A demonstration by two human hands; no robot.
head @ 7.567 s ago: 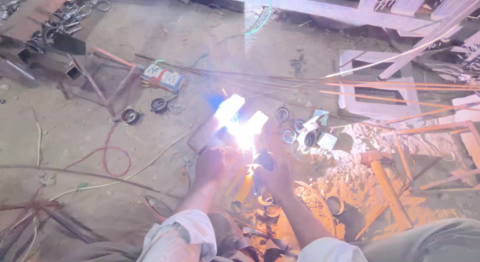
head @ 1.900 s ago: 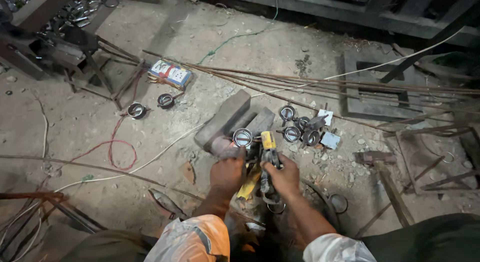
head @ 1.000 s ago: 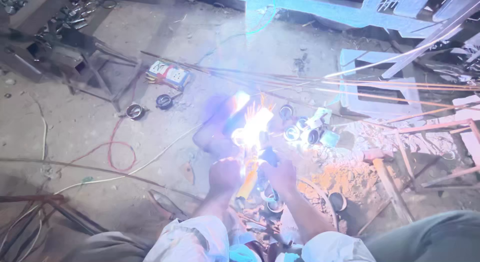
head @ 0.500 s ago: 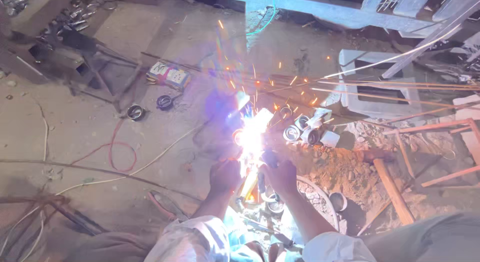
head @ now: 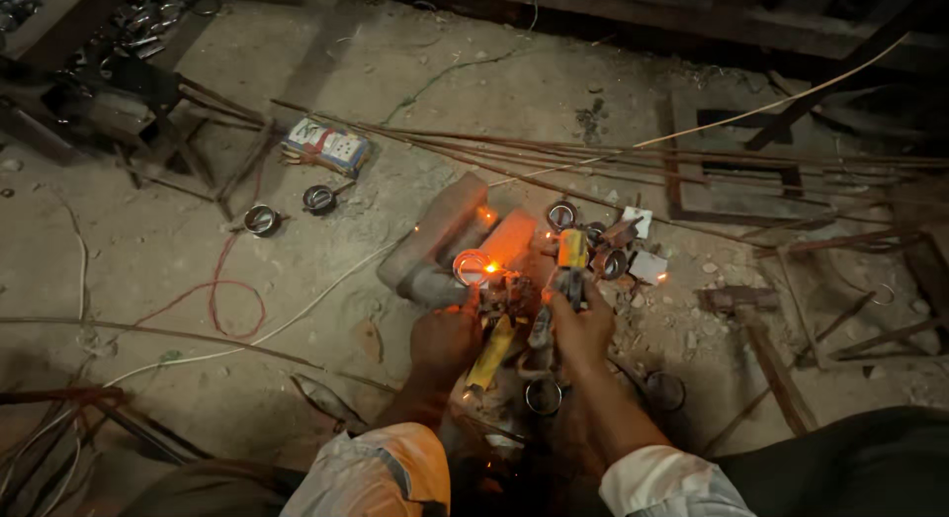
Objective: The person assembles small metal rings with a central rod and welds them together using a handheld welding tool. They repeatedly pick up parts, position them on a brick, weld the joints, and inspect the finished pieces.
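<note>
Two hands low over bricks (head: 450,235): left hand (head: 445,334) clenched beside glowing ring (head: 473,268), right hand (head: 581,324) gripping yellow tool (head: 572,252). Best kept steady, ring flat on brick, fingers off hot spot, sleeves clear of sparks.

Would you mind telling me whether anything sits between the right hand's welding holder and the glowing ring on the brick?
Nothing visible blocks it. The right hand holds the yellow-tipped welding holder just right of the glowing ring, which rests against the brick. The left hand sits below the ring, outside that gap.
</note>
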